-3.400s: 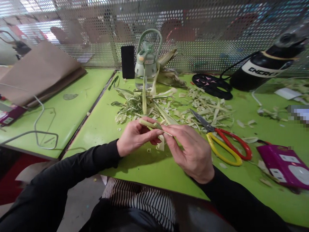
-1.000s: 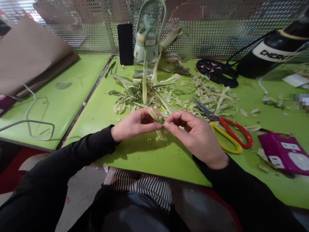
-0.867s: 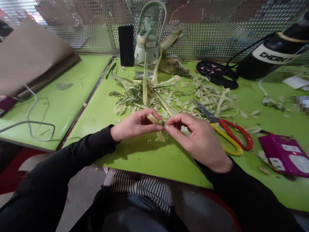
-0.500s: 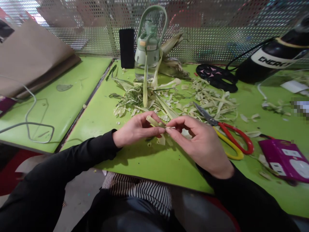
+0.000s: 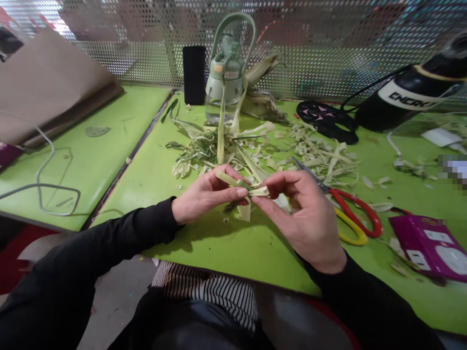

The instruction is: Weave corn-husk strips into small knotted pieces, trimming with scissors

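My left hand [image 5: 204,197] and my right hand [image 5: 302,214] meet above the green table [image 5: 219,243]. Both pinch one pale green leaf strip [image 5: 233,181], folded between the fingertips. The left thumb and fingers close on its left part. The right thumb and forefinger close on its right end, near a short pale tip [image 5: 260,191]. A loose end hangs down under the hands [image 5: 243,212]. Behind them lies a heap of cut leaf strips [image 5: 233,146].
Red and yellow scissors [image 5: 346,218] lie right of my right hand. A purple box [image 5: 426,245] sits at the right edge. A green water bottle [image 5: 226,73], a black phone [image 5: 194,74] and a black bottle [image 5: 408,97] stand by the mesh wall. A brown bag [image 5: 47,92] and cable [image 5: 44,184] lie left.
The fingers have worked the strip: my right hand has pulled its end a little to the right, showing more of the pale tip. Both hands stay pinched on it.
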`<state>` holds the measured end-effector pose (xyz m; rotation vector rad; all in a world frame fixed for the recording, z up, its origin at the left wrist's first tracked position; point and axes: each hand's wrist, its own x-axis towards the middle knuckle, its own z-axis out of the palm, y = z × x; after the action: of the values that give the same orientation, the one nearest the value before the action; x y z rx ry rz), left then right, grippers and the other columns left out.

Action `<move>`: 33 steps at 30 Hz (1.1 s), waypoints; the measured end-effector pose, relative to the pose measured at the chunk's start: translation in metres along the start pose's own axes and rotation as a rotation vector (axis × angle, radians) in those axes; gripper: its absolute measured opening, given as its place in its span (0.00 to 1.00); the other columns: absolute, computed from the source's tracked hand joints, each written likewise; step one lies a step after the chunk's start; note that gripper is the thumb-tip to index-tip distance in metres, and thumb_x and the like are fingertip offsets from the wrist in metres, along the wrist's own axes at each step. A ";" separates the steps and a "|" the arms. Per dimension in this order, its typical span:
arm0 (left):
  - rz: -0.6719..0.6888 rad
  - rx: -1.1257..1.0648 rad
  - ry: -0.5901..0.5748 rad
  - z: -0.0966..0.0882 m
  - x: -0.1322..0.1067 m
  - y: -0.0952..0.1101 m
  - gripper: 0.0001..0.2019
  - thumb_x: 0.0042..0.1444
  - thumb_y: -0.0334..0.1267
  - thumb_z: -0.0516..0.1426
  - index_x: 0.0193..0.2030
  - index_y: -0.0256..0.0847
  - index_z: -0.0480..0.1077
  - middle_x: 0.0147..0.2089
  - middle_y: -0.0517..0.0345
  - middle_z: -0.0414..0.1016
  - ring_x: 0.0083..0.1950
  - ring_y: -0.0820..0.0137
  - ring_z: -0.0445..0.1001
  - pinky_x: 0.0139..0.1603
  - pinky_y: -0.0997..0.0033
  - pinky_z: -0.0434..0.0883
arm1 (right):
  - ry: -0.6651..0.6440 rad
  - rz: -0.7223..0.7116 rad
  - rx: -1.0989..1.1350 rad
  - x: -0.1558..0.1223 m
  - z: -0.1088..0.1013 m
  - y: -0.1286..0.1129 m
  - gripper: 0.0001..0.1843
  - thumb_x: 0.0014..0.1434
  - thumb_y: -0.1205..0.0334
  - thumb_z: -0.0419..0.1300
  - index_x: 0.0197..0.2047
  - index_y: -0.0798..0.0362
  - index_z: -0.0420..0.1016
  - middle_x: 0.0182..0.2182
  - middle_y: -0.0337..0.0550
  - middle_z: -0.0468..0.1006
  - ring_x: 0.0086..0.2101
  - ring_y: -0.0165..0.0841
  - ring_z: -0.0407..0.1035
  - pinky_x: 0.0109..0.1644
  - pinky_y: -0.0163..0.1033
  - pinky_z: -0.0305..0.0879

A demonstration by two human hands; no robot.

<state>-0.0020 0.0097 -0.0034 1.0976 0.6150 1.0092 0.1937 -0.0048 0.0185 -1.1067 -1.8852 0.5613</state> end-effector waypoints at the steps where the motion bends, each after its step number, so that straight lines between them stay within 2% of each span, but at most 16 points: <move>1: 0.007 -0.003 -0.002 0.000 0.000 0.000 0.15 0.52 0.41 0.68 0.36 0.39 0.66 0.35 0.63 0.78 0.33 0.77 0.78 0.38 0.75 0.74 | 0.013 -0.033 -0.006 0.000 0.000 0.000 0.10 0.58 0.58 0.66 0.40 0.47 0.70 0.35 0.41 0.76 0.34 0.35 0.71 0.39 0.43 0.71; 4: 0.013 -0.006 -0.009 0.001 0.000 0.001 0.15 0.52 0.41 0.67 0.37 0.39 0.66 0.35 0.63 0.78 0.33 0.78 0.78 0.37 0.76 0.74 | 0.046 -0.177 -0.103 0.001 -0.002 -0.002 0.06 0.58 0.62 0.66 0.36 0.46 0.73 0.35 0.42 0.77 0.38 0.37 0.72 0.43 0.45 0.70; 7: 0.027 0.001 -0.016 0.001 -0.001 0.001 0.13 0.53 0.39 0.67 0.36 0.38 0.67 0.35 0.63 0.78 0.34 0.78 0.78 0.38 0.77 0.75 | 0.052 -0.240 -0.177 0.000 -0.002 -0.005 0.03 0.59 0.64 0.65 0.36 0.46 0.76 0.36 0.44 0.79 0.39 0.39 0.74 0.42 0.46 0.70; 12: 0.063 0.028 -0.011 0.002 -0.002 0.001 0.10 0.54 0.34 0.66 0.36 0.37 0.68 0.34 0.63 0.78 0.34 0.79 0.79 0.38 0.77 0.76 | -0.027 -0.197 -0.188 0.000 -0.002 -0.006 0.04 0.62 0.64 0.63 0.39 0.45 0.77 0.37 0.44 0.82 0.36 0.39 0.75 0.39 0.46 0.71; 18: 0.102 0.079 0.011 0.002 -0.001 -0.001 0.12 0.53 0.38 0.67 0.37 0.37 0.70 0.34 0.62 0.77 0.33 0.77 0.78 0.37 0.78 0.76 | -0.147 -0.176 -0.185 0.002 -0.008 -0.007 0.05 0.65 0.60 0.59 0.39 0.45 0.76 0.35 0.43 0.82 0.35 0.39 0.75 0.40 0.46 0.71; 26: 0.155 0.096 -0.004 -0.001 0.000 -0.003 0.10 0.53 0.37 0.67 0.38 0.36 0.73 0.37 0.59 0.77 0.35 0.76 0.78 0.36 0.78 0.75 | -0.165 -0.268 -0.205 0.006 -0.013 -0.006 0.05 0.66 0.64 0.57 0.39 0.50 0.74 0.34 0.43 0.80 0.34 0.34 0.75 0.37 0.40 0.70; 30: 0.133 0.145 -0.004 -0.001 -0.001 -0.001 0.08 0.54 0.34 0.66 0.39 0.36 0.74 0.34 0.60 0.77 0.31 0.78 0.75 0.30 0.80 0.70 | -0.172 -0.321 -0.240 0.007 -0.014 -0.004 0.05 0.66 0.64 0.57 0.39 0.51 0.73 0.34 0.44 0.80 0.34 0.35 0.75 0.38 0.40 0.70; 33: 0.148 0.214 0.020 0.000 -0.003 0.001 0.08 0.53 0.33 0.66 0.38 0.35 0.73 0.35 0.59 0.77 0.32 0.78 0.74 0.32 0.80 0.70 | -0.191 -0.290 -0.267 0.006 -0.012 -0.004 0.05 0.66 0.64 0.57 0.38 0.51 0.73 0.31 0.43 0.79 0.33 0.35 0.74 0.37 0.40 0.70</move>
<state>-0.0033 0.0074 -0.0030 1.3385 0.6774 1.1014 0.2008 -0.0022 0.0307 -0.9450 -2.2892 0.2621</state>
